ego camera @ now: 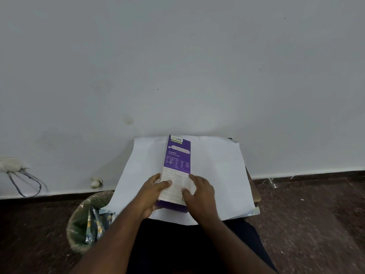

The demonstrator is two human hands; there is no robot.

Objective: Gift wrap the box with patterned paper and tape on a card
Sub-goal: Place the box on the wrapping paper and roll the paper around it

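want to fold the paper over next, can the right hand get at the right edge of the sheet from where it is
Probably yes. The right hand rests on the box, and the paper lies bare from there out to its right edge, with nothing on it.

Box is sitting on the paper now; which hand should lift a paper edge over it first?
Probably left: the left hand only grips the box side, near the paper edge, while the right hand presses the top.
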